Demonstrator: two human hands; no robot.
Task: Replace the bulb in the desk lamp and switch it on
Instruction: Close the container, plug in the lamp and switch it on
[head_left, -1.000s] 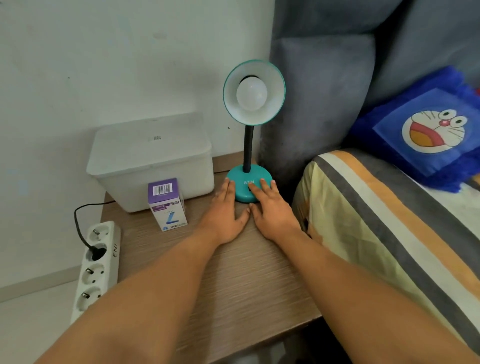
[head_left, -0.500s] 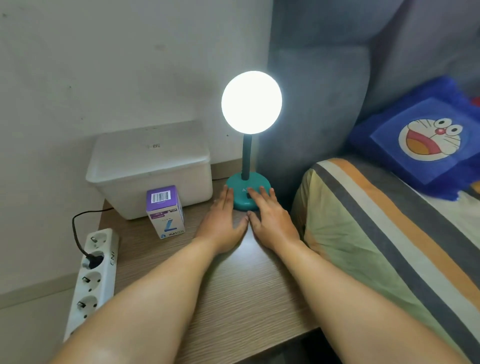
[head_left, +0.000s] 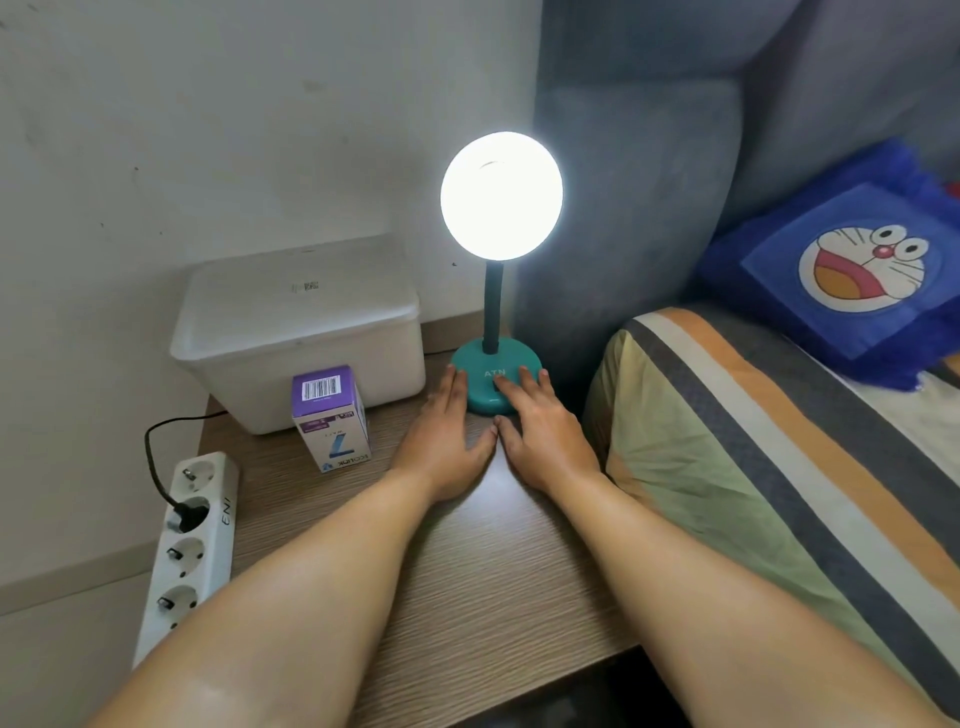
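A teal desk lamp stands at the back of the wooden bedside table (head_left: 467, 571). Its round shade (head_left: 501, 196) faces me and glows bright white, so the bulb inside is lost in glare. A black neck runs down to the teal base (head_left: 483, 366). My left hand (head_left: 441, 436) lies flat on the table, fingertips touching the base's left edge. My right hand (head_left: 540, 423) lies flat too, its fingers resting on the front of the base over the switch. Both hands hold nothing. A purple and white bulb box (head_left: 330, 415) stands left of my left hand.
A white lidded plastic box (head_left: 296, 332) sits against the wall behind the bulb box. A white power strip (head_left: 189, 551) with one black plug in it lies at the table's left edge. On the right are a striped pillow (head_left: 779, 467), a blue cartoon cushion (head_left: 852, 270) and a grey headboard (head_left: 623, 182).
The lamp was dark one second ago and is now lit. My hands have stayed at the base, and my view has shifted slightly.
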